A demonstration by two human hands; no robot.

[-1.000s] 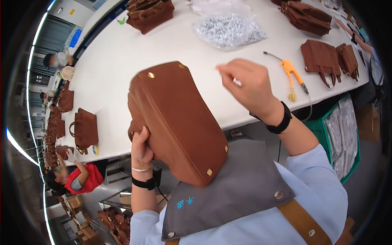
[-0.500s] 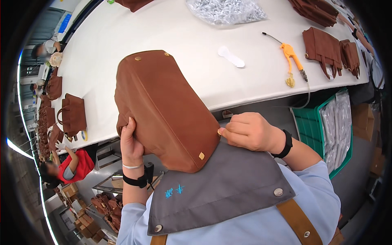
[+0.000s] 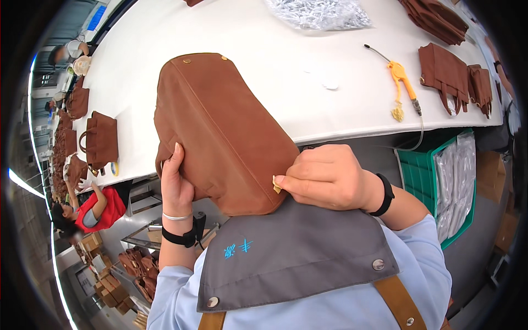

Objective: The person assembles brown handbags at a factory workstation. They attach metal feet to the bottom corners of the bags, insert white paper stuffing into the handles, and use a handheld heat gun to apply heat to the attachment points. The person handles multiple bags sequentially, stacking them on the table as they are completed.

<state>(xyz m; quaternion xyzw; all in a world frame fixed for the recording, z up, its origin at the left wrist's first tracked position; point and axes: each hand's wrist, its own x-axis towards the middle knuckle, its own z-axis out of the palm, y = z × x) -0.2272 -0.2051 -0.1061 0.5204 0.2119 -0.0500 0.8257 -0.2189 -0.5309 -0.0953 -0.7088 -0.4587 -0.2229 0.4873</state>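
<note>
My left hand [image 3: 177,181] grips the side of a brown leather handbag [image 3: 220,132], thumb up along its edge. The bag is tilted, its flat base with a centre seam turned toward me. Round gold studs [image 3: 187,60] show at the base's far corners. With thumb and forefinger closed, my right hand [image 3: 324,179] pinches a small yellowish piece [image 3: 276,187] on the base near its close end. The right corner beside it is hidden behind my right hand. The bag's close end is against my grey apron [image 3: 297,253].
A white table [image 3: 330,110] bears a yellow air gun [image 3: 403,81], a clear bag of small grey parts [image 3: 324,14] and more brown bags [image 3: 443,71]. A green crate [image 3: 418,168] with plastic-wrapped items stands below at right. A co-worker in red [image 3: 110,206] is at left.
My right hand has moved left from the base's right corner to the yellowish piece, which lay uncovered before. The handbag has shifted slightly up in view, still in my left hand.
</note>
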